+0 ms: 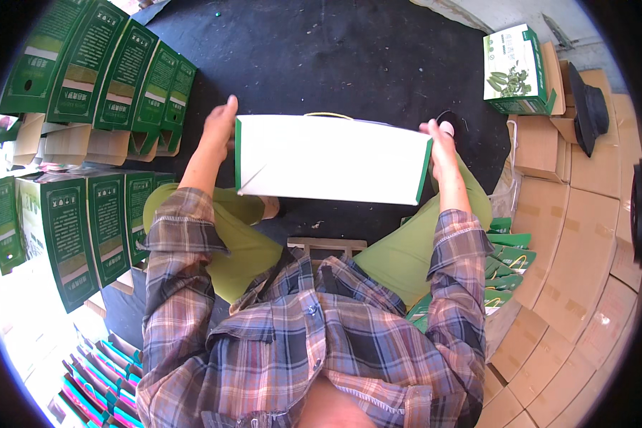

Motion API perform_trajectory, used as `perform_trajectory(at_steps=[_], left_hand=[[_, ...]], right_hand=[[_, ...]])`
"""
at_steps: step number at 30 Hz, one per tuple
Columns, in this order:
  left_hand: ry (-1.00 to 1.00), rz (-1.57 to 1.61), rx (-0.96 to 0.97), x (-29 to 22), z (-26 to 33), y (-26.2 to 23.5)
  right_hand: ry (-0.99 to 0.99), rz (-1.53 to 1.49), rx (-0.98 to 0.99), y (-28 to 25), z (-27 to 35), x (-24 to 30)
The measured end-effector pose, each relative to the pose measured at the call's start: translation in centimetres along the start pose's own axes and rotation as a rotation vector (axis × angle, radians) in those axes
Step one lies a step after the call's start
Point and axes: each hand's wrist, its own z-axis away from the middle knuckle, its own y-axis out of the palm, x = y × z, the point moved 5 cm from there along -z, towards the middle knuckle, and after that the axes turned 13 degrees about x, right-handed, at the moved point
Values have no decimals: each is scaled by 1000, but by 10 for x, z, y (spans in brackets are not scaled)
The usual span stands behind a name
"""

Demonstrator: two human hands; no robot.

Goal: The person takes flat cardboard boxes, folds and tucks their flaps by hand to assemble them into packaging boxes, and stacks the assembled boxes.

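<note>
The carton blank (332, 158), a flat sheet of printed paperboard, looks light and fairly stiff but apt to bow or crease along its scored folds, so a grip at both short ends seems the safe way to carry it. That is how it is held: the left hand (220, 125) clasps the left edge, fingers behind the board, and the right hand (439, 143) pinches the right edge. The blank hangs level above the person's knees, over the black mat (349, 57). Its near face is plain white, with green showing along both side edges and a thin yellowish cord handle peeking over the top. Folded green cartons (100, 71) lie in rows to the left
</note>
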Motion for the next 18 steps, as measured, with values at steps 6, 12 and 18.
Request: perform_trajectory(at_steps=[6, 12, 18], left_hand=[[-313, 317, 437, 50, -8, 4], [-42, 244, 442, 8, 18, 7], [-5, 329, 345, -4, 25, 7]], right_hand=[[404, -135, 331, 21, 1, -52], [89, -250, 348, 13, 15, -8], [-1, -178, 123, 6, 17, 11]])
